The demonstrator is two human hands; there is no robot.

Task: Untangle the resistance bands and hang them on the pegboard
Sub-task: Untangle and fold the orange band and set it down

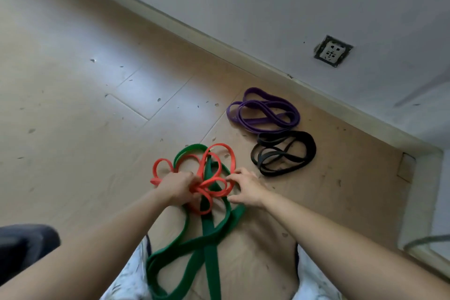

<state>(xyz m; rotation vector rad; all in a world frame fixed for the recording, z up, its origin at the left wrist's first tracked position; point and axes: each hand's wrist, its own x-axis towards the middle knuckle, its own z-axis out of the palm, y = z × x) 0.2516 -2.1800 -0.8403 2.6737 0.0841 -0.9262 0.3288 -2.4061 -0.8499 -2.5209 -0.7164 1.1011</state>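
Observation:
A thin red band (220, 147) and a wide green band (209, 229) lie tangled together on the wooden floor in front of me. My left hand (176, 186) grips a bunch of red loops at the knot's left side. My right hand (246, 186) rests on the floor at the knot's right side, its fingertips touching the red and green loops. A purple band (263, 109) lies coiled by itself further back on the right. A black band (283, 152) lies coiled just in front of it. No pegboard is in view.
A grey wall with a baseboard (194, 29) runs diagonally behind the bands, with a socket (332, 51) on it. A dark object (24, 248) sits at the lower left. Pale patterned fabric (126, 280) shows at the bottom edge.

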